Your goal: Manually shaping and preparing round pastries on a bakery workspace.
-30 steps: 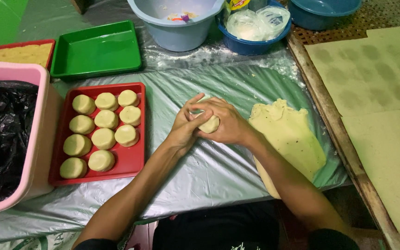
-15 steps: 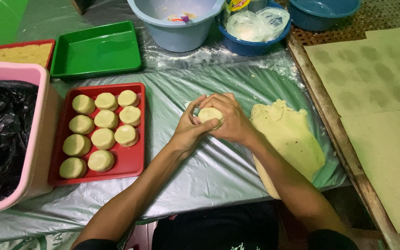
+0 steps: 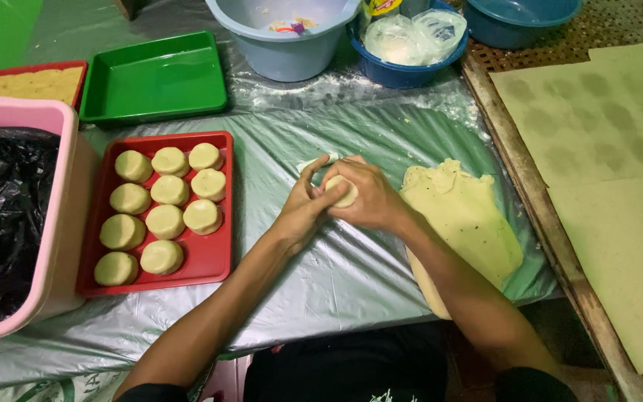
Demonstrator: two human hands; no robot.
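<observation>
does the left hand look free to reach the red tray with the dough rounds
Probably not right away: the left hand is cupped with the right hand around a dough ball. Nothing lies between it and the red tray.

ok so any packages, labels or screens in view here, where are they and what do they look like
Clear plastic bags: in the dark blue bowl at the top, crumpled, holding something white.
Labelled container: just behind that bowl, cut off by the frame, yellow and green label.
Black plastic bag: lining the pink tub, far left, glossy.
No screens or signs.
</observation>
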